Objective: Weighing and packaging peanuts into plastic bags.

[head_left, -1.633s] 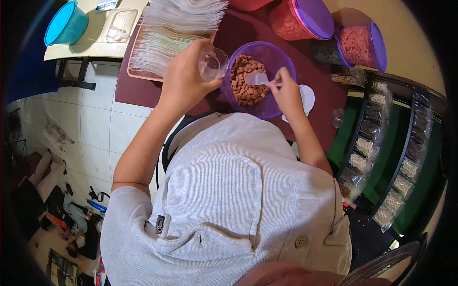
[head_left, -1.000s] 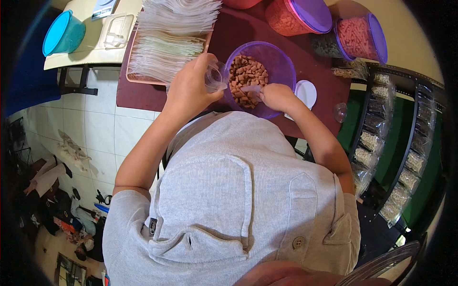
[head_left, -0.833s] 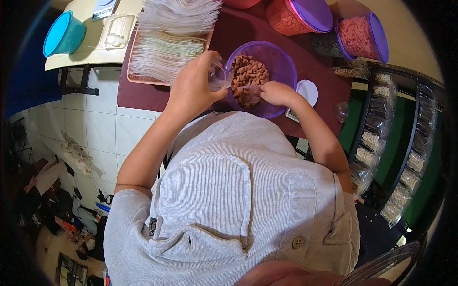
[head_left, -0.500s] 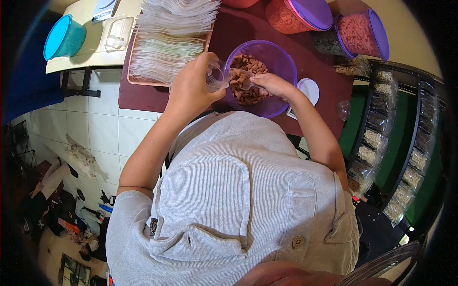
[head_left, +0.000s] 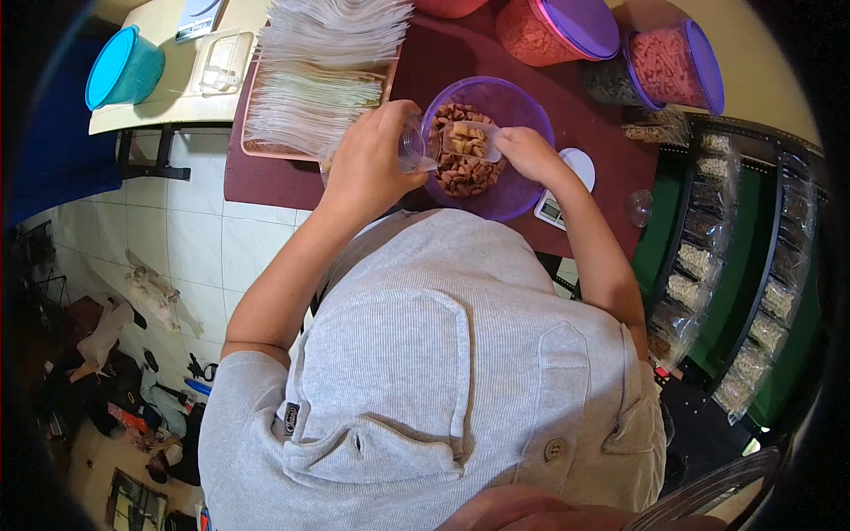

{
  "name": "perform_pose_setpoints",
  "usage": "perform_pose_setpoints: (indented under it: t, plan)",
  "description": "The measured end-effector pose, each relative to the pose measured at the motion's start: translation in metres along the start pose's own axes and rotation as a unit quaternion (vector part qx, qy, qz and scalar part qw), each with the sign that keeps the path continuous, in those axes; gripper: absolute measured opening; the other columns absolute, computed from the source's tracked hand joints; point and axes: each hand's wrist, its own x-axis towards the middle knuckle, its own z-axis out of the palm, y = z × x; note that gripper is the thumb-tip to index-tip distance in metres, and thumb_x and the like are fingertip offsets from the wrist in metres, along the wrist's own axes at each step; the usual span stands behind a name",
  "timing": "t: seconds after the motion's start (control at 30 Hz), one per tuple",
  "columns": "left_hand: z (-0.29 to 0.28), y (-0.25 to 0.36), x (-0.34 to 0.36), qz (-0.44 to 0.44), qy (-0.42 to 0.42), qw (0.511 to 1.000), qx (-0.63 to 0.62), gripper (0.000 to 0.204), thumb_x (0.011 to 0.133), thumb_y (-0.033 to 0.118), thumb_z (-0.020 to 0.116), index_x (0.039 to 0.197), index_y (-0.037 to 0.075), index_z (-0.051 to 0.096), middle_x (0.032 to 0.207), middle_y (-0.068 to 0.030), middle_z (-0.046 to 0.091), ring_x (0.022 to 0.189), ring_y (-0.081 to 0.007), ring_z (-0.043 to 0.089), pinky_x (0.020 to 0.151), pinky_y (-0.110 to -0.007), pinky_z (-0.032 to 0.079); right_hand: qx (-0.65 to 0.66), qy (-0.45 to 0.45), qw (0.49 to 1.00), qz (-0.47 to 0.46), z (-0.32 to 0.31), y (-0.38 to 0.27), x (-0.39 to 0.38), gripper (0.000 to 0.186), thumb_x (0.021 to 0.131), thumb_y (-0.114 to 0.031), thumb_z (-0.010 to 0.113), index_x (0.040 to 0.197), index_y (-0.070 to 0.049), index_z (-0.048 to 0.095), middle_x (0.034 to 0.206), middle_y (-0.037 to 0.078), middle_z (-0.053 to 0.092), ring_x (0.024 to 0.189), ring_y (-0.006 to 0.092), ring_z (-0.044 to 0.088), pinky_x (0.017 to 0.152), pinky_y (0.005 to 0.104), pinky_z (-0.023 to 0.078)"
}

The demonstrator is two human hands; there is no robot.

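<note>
My left hand point(head_left: 372, 164) is closed around a clear plastic cup point(head_left: 413, 146) at the left rim of the purple bowl point(head_left: 522, 177). The bowl holds brown, pillow-shaped pieces point(head_left: 465, 177). My right hand point(head_left: 529, 155) grips a translucent scoop point(head_left: 482, 146), raised over the bowl with several pieces in it, its front beside the cup's mouth. A small digital scale point(head_left: 577, 166) with a round white platform lies at the bowl's right, partly behind my right arm. A pink tray point(head_left: 381, 93) packed with upright clear plastic bags stands left of the bowl.
Lidded tubs of pink pieces point(head_left: 673, 66) stand at the back right. Filled bags line black racks point(head_left: 753, 336) at the right. The cream table point(head_left: 124, 115) carries a teal tub point(head_left: 124, 66) and another scale point(head_left: 199, 18). A light-furred animal point(head_left: 150, 296) lies on the tiled floor at the left.
My right hand and scoop have risen from inside the bowl with a load of pieces and moved up beside the cup. My left hand and cup have shifted slightly right.
</note>
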Motion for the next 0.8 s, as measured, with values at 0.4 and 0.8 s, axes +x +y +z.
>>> perform_pose_setpoints:
  t: [0.4,0.8]
  plan:
    - [0.002,0.012,0.006,0.000,-0.040,0.999,0.002,0.070,0.059,0.009,0.085,0.117,0.005,0.045,0.108,-0.0154,0.061,0.102,-0.0356,0.059,0.087,-0.042,0.048,-0.165,0.127,0.978,-0.004,-0.049,-0.090,-0.077,0.032,0.083,-0.028,0.051,0.086,-0.001,0.066,0.086,0.022,0.066,0.085,0.0391,0.064,0.076,0.0479,0.048]
    - [0.012,0.028,0.012,0.071,-0.003,0.996,-0.062,0.079,0.058,0.007,0.084,0.124,0.003,0.043,0.109,-0.0189,0.060,0.102,-0.0372,0.059,0.088,-0.043,0.049,-0.384,0.268,0.874,-0.127,-0.045,-0.138,-0.098,0.029,0.079,-0.026,0.053,0.071,-0.002,0.068,0.068,0.017,0.065,0.064,0.0337,0.065,0.061,0.0451,0.051]
